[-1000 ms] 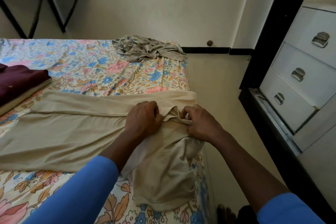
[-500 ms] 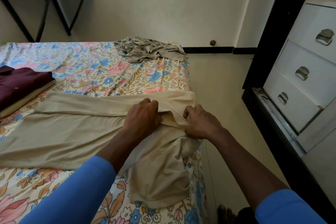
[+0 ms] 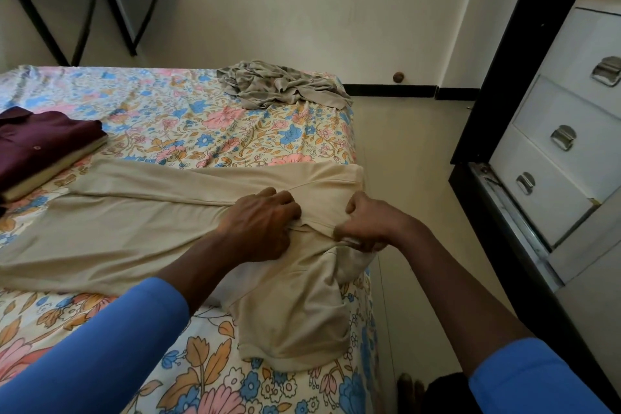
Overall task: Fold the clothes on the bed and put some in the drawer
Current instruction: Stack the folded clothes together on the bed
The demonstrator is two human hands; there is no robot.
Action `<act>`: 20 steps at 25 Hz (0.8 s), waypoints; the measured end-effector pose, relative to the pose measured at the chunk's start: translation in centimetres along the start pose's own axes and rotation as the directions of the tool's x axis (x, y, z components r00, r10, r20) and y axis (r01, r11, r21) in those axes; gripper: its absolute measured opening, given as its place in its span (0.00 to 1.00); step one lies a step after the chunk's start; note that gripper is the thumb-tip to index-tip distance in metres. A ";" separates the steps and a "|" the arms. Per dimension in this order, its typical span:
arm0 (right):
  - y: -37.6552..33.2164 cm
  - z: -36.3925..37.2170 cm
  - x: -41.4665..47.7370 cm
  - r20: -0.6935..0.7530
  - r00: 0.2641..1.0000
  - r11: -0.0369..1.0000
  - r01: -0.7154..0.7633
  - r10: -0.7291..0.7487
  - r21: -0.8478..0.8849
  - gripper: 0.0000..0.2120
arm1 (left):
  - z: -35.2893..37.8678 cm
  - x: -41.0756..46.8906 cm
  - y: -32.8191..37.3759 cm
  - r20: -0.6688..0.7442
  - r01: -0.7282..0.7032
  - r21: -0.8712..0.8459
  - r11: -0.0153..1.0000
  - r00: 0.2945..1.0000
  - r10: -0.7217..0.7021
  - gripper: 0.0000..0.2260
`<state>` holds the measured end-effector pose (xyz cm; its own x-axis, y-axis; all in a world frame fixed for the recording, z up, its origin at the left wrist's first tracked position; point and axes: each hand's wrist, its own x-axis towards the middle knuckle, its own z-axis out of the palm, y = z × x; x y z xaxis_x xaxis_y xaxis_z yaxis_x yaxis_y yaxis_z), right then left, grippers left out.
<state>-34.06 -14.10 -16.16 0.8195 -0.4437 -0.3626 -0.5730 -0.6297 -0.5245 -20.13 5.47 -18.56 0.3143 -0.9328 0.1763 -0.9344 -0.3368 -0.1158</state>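
Beige garment (image 3: pixel 134 232): soft, matte cloth, one long flat panel across the floral bed (image 3: pixel 235 131), its near end bunched and draped below the hands. Left hand (image 3: pixel 258 227) and right hand (image 3: pixel 364 228) are knuckles up, near each other, each clamped on a raised fold. Crumpled grey cloth (image 3: pixel 282 84) lies beyond them.

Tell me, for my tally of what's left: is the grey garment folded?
Unfolded: the grey garment lies in a crumpled heap on the bed.
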 end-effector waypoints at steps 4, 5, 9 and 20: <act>0.8 0.7 -0.1 -0.036 0.990 0.944 0.116 -0.133 -0.309 0.19 | 0.6 0.4 -1.1 0.015 -0.050 -0.137 0.989 0.998 0.053 0.15; 1.0 0.5 0.0 -0.117 0.979 0.950 0.127 -0.167 -0.286 0.12 | 0.6 0.5 -1.4 -0.004 -0.053 -0.158 0.986 0.999 0.053 0.13; 2.0 -1.1 2.5 -0.345 0.916 0.960 0.258 -0.206 0.110 0.05 | -0.4 2.2 -2.1 -0.117 0.124 -0.387 0.914 0.976 -0.182 0.11; 3.2 0.0 11.6 -0.362 0.893 0.681 0.091 0.267 0.727 0.08 | 4.5 8.3 -4.3 0.119 0.590 -0.668 0.453 0.686 -0.718 0.15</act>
<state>-26.40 -21.27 -22.04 0.5772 -0.7954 -0.1851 -0.3127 -0.0058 -0.9498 -12.76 -1.42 -20.97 0.9063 -0.4135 0.0877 -0.3498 -0.6171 0.7048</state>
